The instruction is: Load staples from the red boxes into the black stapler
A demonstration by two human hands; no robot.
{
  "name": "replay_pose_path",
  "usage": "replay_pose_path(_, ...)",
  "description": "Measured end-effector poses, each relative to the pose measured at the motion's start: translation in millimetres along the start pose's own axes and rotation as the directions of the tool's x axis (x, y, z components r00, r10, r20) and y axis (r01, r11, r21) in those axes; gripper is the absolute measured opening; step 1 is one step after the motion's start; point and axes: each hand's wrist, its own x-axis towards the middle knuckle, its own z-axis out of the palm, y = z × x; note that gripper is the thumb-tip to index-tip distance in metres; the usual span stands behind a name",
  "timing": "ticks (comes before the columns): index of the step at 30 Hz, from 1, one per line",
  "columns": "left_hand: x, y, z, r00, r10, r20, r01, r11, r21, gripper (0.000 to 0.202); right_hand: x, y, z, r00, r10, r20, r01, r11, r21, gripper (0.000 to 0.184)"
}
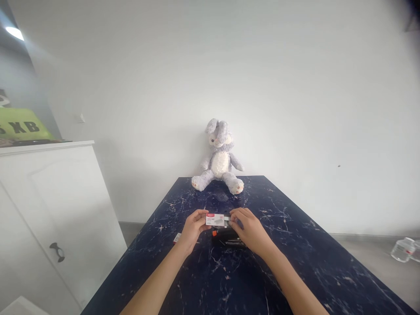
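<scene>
My left hand [194,225] pinches the left end of a small red and white staple box [215,219], held above the table. At the box's right end, my right hand [244,224] grips a greyish piece [227,220] that sticks out of the sleeve; whether it is an inner tray or the staples themselves I cannot tell. Just below the box lies a black stapler [226,237] with an orange part at its left end, partly covered by my right hand. Another small red and white box [177,238] rests on the table beside my left wrist, partly hidden.
The dark blue marbled table [210,280] narrows toward a white wall. A grey plush rabbit [220,162] sits at its far edge. To the left stands a white cabinet [65,192] with a green bag [24,124] on top. Clear plastic bottles [403,250] are on the floor at right.
</scene>
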Motion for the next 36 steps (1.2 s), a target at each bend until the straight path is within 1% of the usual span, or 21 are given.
replay_pose_path(3, 2.3, -1.3, -1.6, 0.999, -0.004, -0.036, 0.001, 0.997, -0.075, 0.023, 0.2, -2.1, -2.9, 0.987, 0.139, -0.084, -0.122, 0.976, 0.179, 0.016)
replay_pose_path(6, 5.6, -4.1, -3.4, 0.996, -0.05, -0.07, 0.034, 0.976, -0.213, 0.02, 0.7, 0.9, -5.9, 0.941, 0.314, -0.129, -0.239, 0.882, 0.405, 0.028)
replay_pose_path(9, 10.1, -7.7, -6.7, 0.99, -0.088, -0.111, 0.051, 0.952, -0.301, 0.019, 1.5, 7.2, -5.9, 0.907, 0.409, -0.1, -0.293, 0.784, 0.547, 0.034)
replay_pose_path(12, 13.9, -9.8, -10.7, 0.986, -0.088, -0.142, 0.039, 0.948, -0.317, 0.019, 2.4, 12.1, -0.8, 0.891, 0.451, -0.058, -0.307, 0.691, 0.654, 0.033)
replay_pose_path(14, 14.5, -9.6, -11.8, 0.987, -0.078, -0.142, 0.028, 0.947, -0.32, 0.018, 2.8, 13.1, 3.7, 0.88, 0.474, -0.028, -0.331, 0.654, 0.68, 0.032)
replay_pose_path(18, 10.1, -6.6, -7.2, 0.994, -0.05, -0.093, 0.019, 0.952, -0.306, 0.019, 3.1, 11.3, 8.6, 0.871, 0.488, 0.048, -0.404, 0.658, 0.636, 0.034)
replay_pose_path(23, 3.5, -2.8, 0.2, 0.999, -0.025, -0.023, 0.019, 0.968, -0.252, 0.022, 3.6, 10.5, 9.4, 0.882, 0.46, 0.104, -0.427, 0.686, 0.589, 0.042)
replay_pose_path(27, 2.6, 0.8, -0.9, 0.999, -0.03, -0.017, 0.024, 0.956, -0.291, 0.029, 3.5, 13.0, 11.1, 0.886, 0.452, 0.108, -0.423, 0.688, 0.589, 0.047)
replay_pose_path(32, 1.4, 2.0, -3.8, 0.998, -0.049, 0.034, 0.059, 0.919, -0.389, 0.031, 2.6, 12.0, 12.5, 0.9, 0.424, 0.102, -0.396, 0.695, 0.601, 0.048)
replay_pose_path(34, -0.6, 2.0, -3.6, 0.995, -0.061, 0.079, 0.087, 0.911, -0.403, 0.03, 2.0, 8.1, 12.4, 0.914, 0.385, 0.123, -0.376, 0.699, 0.608, 0.047)
replay_pose_path(36, -3.4, 3.1, -2.5, 0.986, -0.065, 0.151, 0.122, 0.908, -0.401, 0.027, 1.2, 2.9, 12.2, 0.931, 0.326, 0.165, -0.355, 0.704, 0.615, 0.045)
